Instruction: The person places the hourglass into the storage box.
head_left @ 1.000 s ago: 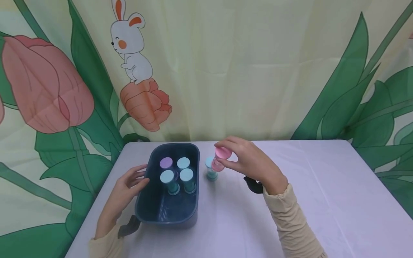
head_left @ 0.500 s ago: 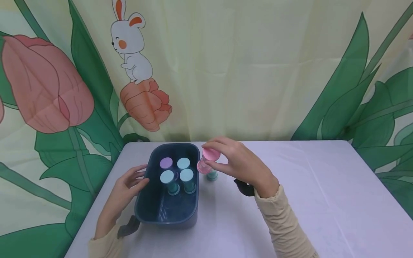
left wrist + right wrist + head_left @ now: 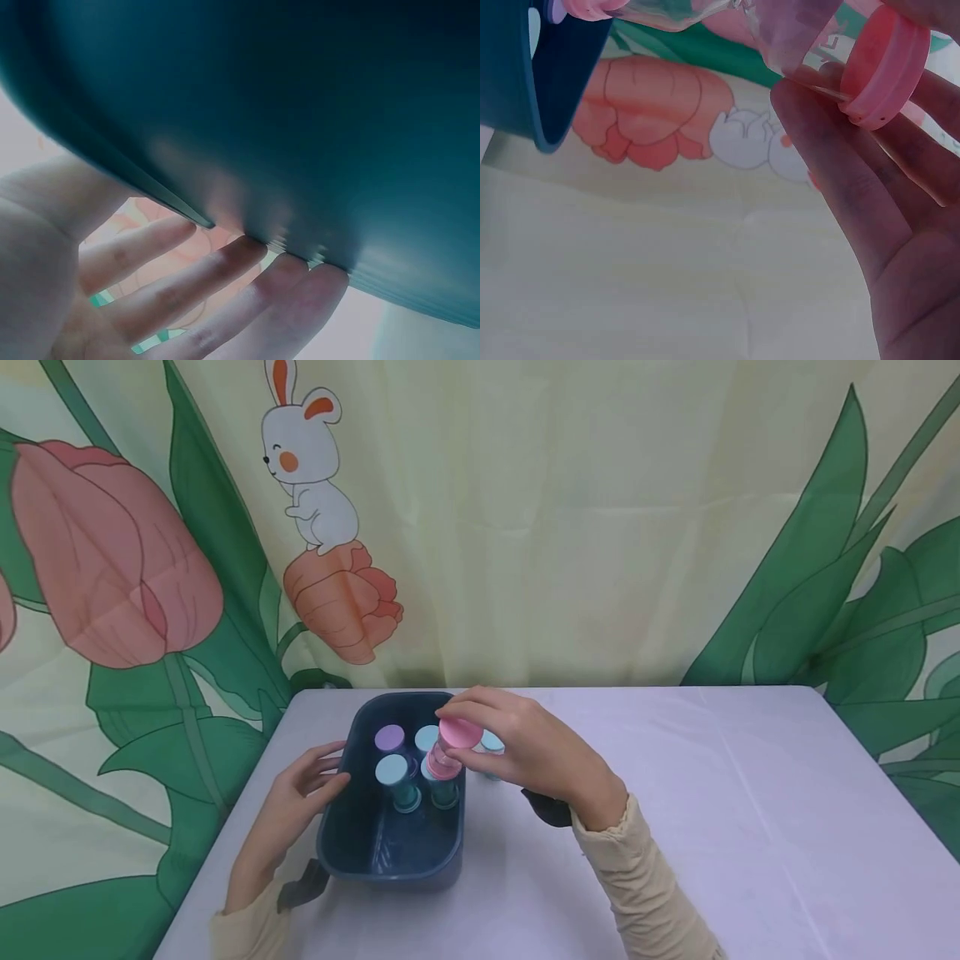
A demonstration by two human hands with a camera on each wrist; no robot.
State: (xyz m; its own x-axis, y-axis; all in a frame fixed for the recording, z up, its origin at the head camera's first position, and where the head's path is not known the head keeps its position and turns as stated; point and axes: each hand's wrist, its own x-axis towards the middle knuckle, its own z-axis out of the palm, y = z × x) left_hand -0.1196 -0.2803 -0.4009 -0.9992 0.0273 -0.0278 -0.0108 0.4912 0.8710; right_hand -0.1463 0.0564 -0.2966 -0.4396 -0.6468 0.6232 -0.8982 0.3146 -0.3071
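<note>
My right hand (image 3: 525, 743) pinches a pink sand timer (image 3: 461, 734) by its upper cap, between thumb and fingers, and holds it tilted over the right side of a dark blue bin (image 3: 378, 852). Its clear bulbs and pink cap (image 3: 885, 67) show in the right wrist view. Inside the bin stand a purple-capped timer (image 3: 389, 738) and several teal timers, one of them (image 3: 397, 781) near the front; the pink one partly hides others. My left hand (image 3: 288, 802) rests its fairly straight fingers against the bin's left outer wall, as the left wrist view (image 3: 300, 277) confirms.
Just right of the bin, another teal timer (image 3: 492, 743) stands on the white tablecloth (image 3: 712, 827), half hidden by my right hand. A printed curtain (image 3: 555, 527) with a rabbit and tulips hangs behind the table's far edge.
My right hand has carried the pink sand timer leftward, from above the teal timer outside the bin to over the bin. The left hand has stayed at the bin's side.
</note>
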